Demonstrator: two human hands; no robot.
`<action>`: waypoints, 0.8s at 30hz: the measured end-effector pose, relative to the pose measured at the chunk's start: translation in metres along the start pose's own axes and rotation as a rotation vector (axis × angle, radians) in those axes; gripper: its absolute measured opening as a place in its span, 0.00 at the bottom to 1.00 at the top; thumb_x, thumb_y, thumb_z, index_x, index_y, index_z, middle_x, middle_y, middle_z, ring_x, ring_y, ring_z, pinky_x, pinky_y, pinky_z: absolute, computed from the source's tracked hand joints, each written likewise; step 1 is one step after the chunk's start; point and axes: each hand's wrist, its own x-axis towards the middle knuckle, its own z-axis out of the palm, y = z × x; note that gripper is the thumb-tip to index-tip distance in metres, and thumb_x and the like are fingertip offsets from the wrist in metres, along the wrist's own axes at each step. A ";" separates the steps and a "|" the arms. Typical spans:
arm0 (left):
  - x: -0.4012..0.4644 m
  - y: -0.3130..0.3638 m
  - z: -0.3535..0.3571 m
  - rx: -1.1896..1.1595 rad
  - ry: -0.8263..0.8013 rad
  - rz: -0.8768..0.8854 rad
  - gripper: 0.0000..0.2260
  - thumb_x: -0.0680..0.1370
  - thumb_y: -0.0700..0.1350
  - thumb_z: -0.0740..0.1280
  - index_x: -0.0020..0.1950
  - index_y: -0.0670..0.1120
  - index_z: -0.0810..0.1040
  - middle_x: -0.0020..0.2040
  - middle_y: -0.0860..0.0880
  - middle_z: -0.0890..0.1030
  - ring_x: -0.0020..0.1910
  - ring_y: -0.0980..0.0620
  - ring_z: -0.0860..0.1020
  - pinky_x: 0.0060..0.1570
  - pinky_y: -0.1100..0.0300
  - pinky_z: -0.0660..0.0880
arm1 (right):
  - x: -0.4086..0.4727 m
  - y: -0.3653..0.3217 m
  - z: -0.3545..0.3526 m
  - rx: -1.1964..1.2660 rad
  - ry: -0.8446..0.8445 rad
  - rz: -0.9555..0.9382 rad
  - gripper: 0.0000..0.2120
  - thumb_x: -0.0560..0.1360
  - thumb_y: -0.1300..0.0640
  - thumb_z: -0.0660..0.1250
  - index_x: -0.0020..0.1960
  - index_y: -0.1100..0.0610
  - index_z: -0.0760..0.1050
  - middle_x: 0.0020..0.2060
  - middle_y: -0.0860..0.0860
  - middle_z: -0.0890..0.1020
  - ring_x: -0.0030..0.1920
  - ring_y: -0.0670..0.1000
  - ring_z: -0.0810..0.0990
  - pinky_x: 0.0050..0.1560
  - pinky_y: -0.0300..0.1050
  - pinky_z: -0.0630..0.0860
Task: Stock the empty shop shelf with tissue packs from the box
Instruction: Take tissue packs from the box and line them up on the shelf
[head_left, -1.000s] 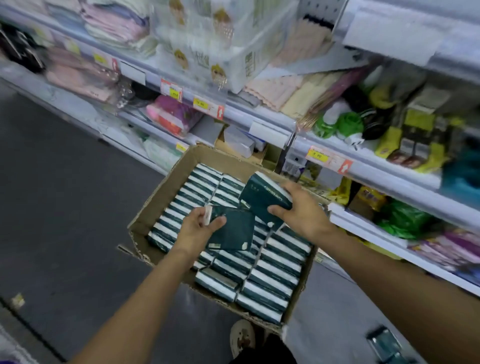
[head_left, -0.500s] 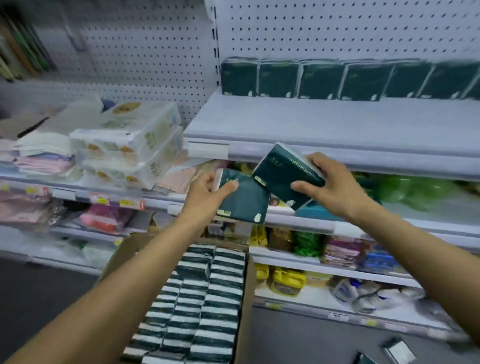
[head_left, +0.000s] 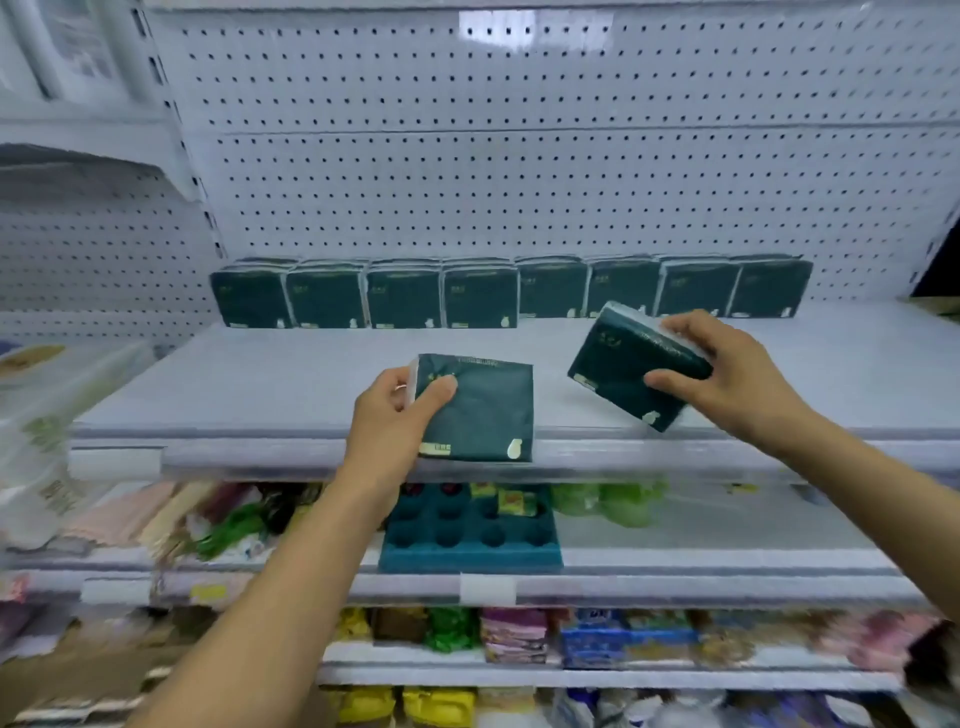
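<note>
Above the front edge of the white shelf (head_left: 311, 384), your left hand (head_left: 387, 421) grips one dark green tissue pack (head_left: 483, 410) by its left end, face toward you. Your right hand (head_left: 727, 374) grasps a second pack (head_left: 623, 364), tilted, over the shelf's right half. Behind both, a row of matching packs (head_left: 509, 293) stands upright against the pegboard (head_left: 519, 182).
</note>
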 end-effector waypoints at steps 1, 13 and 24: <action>0.004 0.000 0.016 -0.005 -0.004 -0.010 0.12 0.76 0.50 0.71 0.56 0.48 0.78 0.50 0.50 0.84 0.47 0.55 0.83 0.41 0.64 0.78 | 0.008 0.014 -0.008 -0.045 -0.003 -0.003 0.19 0.71 0.56 0.75 0.60 0.49 0.73 0.49 0.47 0.80 0.46 0.48 0.79 0.47 0.40 0.74; 0.080 0.012 0.068 -0.002 -0.012 -0.175 0.16 0.76 0.52 0.72 0.58 0.44 0.78 0.50 0.46 0.85 0.47 0.48 0.84 0.41 0.53 0.82 | 0.110 0.065 0.023 -0.323 -0.070 -0.157 0.22 0.76 0.54 0.69 0.68 0.50 0.69 0.58 0.51 0.74 0.55 0.54 0.75 0.52 0.54 0.77; 0.161 -0.005 0.094 0.054 -0.041 -0.145 0.15 0.74 0.55 0.73 0.55 0.48 0.79 0.50 0.49 0.85 0.49 0.50 0.84 0.54 0.50 0.80 | 0.194 0.082 0.067 -0.468 -0.006 -0.230 0.21 0.76 0.50 0.68 0.68 0.50 0.71 0.61 0.48 0.73 0.64 0.50 0.67 0.46 0.46 0.72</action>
